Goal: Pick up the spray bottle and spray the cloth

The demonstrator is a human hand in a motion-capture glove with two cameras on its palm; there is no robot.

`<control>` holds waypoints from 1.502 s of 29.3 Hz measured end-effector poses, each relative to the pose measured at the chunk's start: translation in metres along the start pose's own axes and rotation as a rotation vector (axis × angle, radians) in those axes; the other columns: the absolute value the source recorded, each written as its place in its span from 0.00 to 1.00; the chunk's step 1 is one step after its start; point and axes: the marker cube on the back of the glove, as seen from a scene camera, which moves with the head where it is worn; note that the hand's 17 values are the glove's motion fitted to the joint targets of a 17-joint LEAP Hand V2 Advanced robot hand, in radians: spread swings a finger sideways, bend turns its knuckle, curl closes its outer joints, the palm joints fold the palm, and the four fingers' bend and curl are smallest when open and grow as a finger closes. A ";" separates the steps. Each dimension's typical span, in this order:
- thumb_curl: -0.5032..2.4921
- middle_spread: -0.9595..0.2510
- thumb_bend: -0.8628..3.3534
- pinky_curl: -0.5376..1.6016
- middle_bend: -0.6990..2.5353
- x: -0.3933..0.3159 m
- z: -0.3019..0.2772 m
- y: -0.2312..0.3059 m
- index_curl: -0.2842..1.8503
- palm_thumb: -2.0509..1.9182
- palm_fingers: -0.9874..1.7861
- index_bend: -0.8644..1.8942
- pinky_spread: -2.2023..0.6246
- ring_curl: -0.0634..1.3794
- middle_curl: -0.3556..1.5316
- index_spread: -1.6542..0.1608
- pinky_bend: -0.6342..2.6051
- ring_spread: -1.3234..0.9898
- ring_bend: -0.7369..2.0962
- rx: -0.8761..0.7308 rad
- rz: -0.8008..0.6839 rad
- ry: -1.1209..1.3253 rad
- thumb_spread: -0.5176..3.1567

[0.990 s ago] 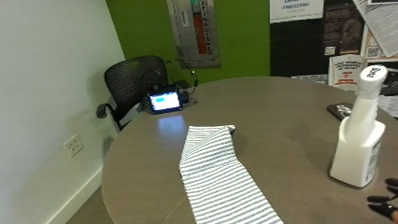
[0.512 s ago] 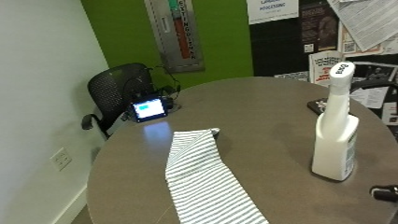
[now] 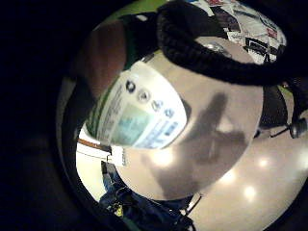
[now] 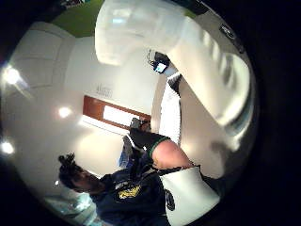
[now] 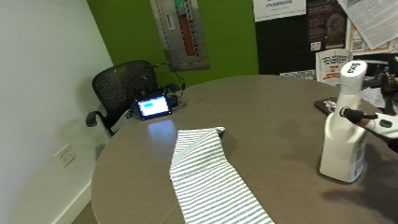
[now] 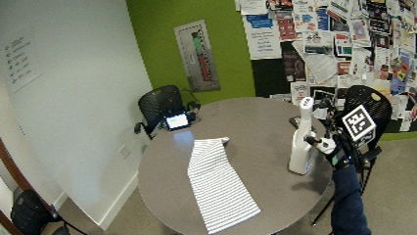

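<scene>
A white spray bottle [image 5: 344, 140] stands upright on the round brown table [image 5: 267, 107], near its right side. My gloved right hand [image 5: 380, 125] reaches in from the right at the height of the bottle's neck. One black fingertip touches the neck just under the spray head. In the wide view the hand [image 6: 329, 145] is right beside the bottle [image 6: 302, 142]. The bottle's label [image 3: 139, 115] and its upper body [image 4: 188, 52] fill much of both palm views. A grey-and-white striped cloth [image 5: 208, 182] lies flat in a long strip on the table, well left of the bottle.
A small device with a lit screen [image 5: 153, 106] sits at the table's far left edge, in front of a black mesh chair [image 5: 118, 88]. A dark phone [image 5: 326, 105] lies just behind the bottle. The wall behind carries posters, and a second chair [image 6: 371, 105] stands behind the person.
The outside camera has shifted. My hand has risen from low at the table's right edge to the bottle's neck. Bottle and cloth stay in place.
</scene>
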 end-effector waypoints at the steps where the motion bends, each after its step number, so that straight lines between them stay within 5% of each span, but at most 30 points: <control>1: 0.28 0.92 0.20 0.44 0.28 -0.002 0.000 -0.005 0.17 0.60 0.28 0.32 0.90 0.19 0.26 0.67 0.50 0.65 0.33 0.006 0.000 -0.011 0.38; 6: 0.28 0.93 0.20 0.42 0.28 -0.013 0.004 -0.018 0.15 0.62 0.32 0.31 0.90 0.23 0.28 0.67 0.47 0.64 0.39 0.041 0.017 -0.035 0.38; 13: 0.30 0.75 0.23 0.38 0.46 -0.009 0.005 -0.030 0.11 0.69 0.61 0.26 0.85 0.30 0.38 0.66 0.39 0.53 0.57 0.259 0.062 -0.201 0.40; 18: 0.32 0.70 0.24 0.41 0.47 -0.013 0.003 -0.038 0.12 0.73 0.67 0.27 0.76 0.34 0.40 0.67 0.44 0.49 0.60 0.343 0.060 -0.252 0.38; 44: 0.38 0.64 0.22 0.44 0.53 0.030 -0.019 -0.015 0.13 0.79 0.77 0.29 0.66 0.39 0.47 0.72 0.44 0.48 0.64 0.479 0.126 -0.337 0.31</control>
